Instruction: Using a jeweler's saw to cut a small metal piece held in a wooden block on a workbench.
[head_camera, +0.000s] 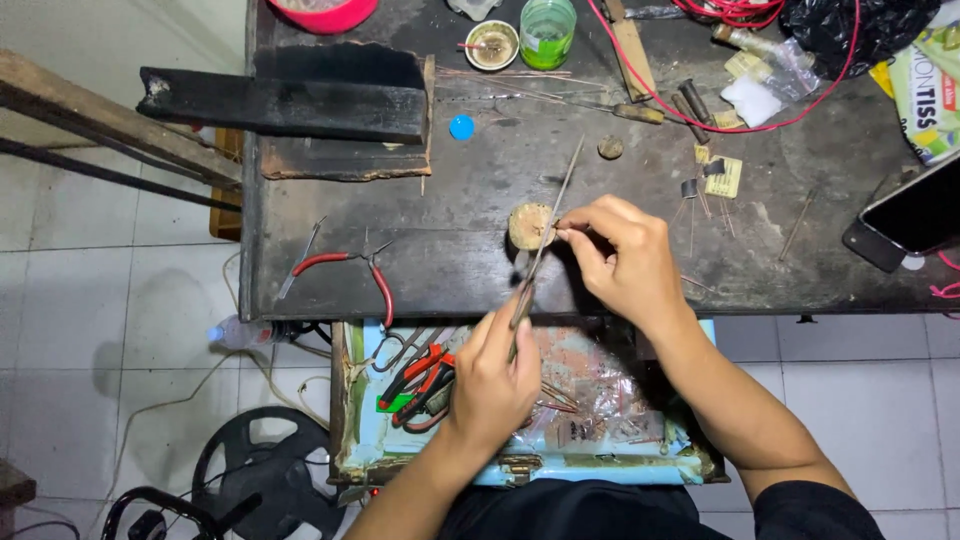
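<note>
Two grips are needed: the rod (548, 225) is gripped low by the left hand (492, 385), while something small, unclear, is pinched beside the disc (528, 226) by the right hand (625, 260).

— We see a black, scuffed counter (470, 260) and pliers (350, 270) with red handles lying on it.

— We also see a small blue cap (461, 127), a green translucent jar (547, 32) and a red wire (700, 112).

— Below, we note a pale blue open case (600, 470) with orange-handled cutters (425, 375), over a white tiled floor (100, 330).
</note>
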